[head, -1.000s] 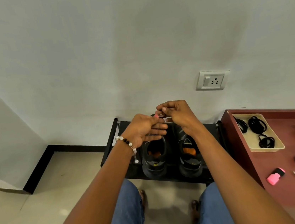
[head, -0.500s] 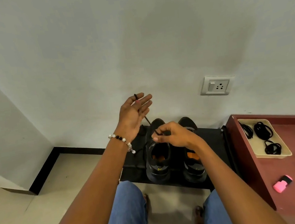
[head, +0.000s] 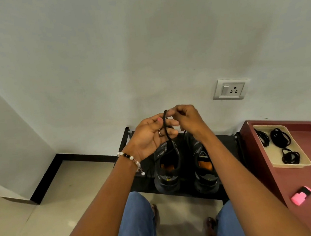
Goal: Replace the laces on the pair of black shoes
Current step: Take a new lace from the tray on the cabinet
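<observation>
Above the low black metal rack (head: 232, 190), the left hand (head: 149, 136) was raised palm-up with fingers loosely curled round a thin, round black cord lace (head: 166, 128). The right hand (head: 187, 119) pinched the lace's top end between curled fingertips. The lace hung down to the left of two matte black shoes with orange insoles (head: 167, 168), standing side by side on the rack. Right of the rack, a cream rectangular tray (head: 301, 164) held coiled black laces (head: 280, 137).
</observation>
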### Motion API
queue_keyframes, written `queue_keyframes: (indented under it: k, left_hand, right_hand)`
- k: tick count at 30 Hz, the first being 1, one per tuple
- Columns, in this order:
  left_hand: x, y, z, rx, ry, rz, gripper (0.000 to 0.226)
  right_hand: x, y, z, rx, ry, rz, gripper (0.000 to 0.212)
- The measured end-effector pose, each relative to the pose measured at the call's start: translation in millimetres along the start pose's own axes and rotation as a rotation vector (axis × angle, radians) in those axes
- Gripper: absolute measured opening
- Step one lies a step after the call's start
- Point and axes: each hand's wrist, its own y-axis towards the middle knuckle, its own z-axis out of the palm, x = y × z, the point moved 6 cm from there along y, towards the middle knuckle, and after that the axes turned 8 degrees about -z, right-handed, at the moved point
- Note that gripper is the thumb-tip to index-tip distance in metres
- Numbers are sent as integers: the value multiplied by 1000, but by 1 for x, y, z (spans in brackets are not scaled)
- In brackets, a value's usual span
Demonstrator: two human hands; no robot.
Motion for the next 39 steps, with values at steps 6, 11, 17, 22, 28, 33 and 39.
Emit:
queue_keyframes:
  k: [6, 11, 17, 22, 28, 33, 39]
  left_hand:
    - [-12, 11, -27, -188, -189, 128, 34]
    - [-3, 10, -37, -325, 230, 77, 39]
    - [13, -5, -11, -21, 365, -13, 38]
    - [9, -15, 2, 102, 210, -18, 38]
    - [-17, -6, -7, -30, -190, 137, 35]
    - [-26, 2, -29, -370, -15, 251, 24]
    - [0, -2, -22, -235, 417, 106, 30]
  right_hand:
    - [-3, -40, 42, 393, -169, -44, 16]
    - [18, -47, 30, 476, -216, -126, 12]
    - [44, -12, -11, 163, -15, -156, 15]
    - [34, 3, -20, 33, 87, -92, 17]
    - [3, -26, 16, 239, -18, -11, 21]
    - [18, -57, 36, 504, -219, -125, 15]
    - [41, -30, 2, 278, -239, -209, 11]
